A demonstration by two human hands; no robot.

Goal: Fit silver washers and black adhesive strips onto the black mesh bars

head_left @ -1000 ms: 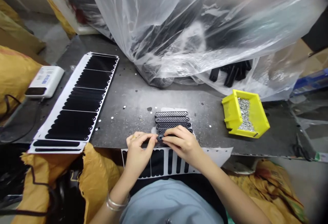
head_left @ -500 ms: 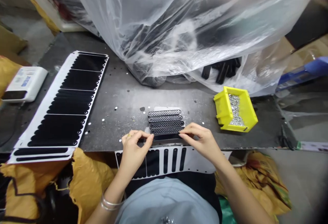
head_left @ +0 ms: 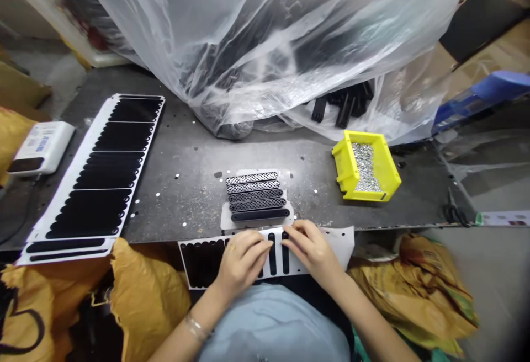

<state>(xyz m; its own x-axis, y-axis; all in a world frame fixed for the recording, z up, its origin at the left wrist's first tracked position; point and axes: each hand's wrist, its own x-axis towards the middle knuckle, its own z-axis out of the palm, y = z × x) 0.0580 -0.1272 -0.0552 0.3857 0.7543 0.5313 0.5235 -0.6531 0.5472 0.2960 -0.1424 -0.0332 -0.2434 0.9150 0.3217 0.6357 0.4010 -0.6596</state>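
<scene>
Both hands shifted back from perforated strips (head_left: 255, 196) onto backing sheet (head_left: 331, 246): left hand (head_left: 242, 260), right hand (head_left: 312, 249) slightly apart, fingers over black strips (head_left: 272, 254), grip unclear. Perforated strips sit side by side on table (head_left: 186, 207), kept parallel, seemingly for even spacing.

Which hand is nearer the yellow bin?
Right hand: it rests on the white backing sheet, below and left of the yellow bin; the left hand lies further left on the sheet.

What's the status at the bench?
Left hand and right hand on the white backing sheet of black strips. Perforated dark strips lined up on the bench beyond. Yellow bin of silver pieces to the right.
</scene>
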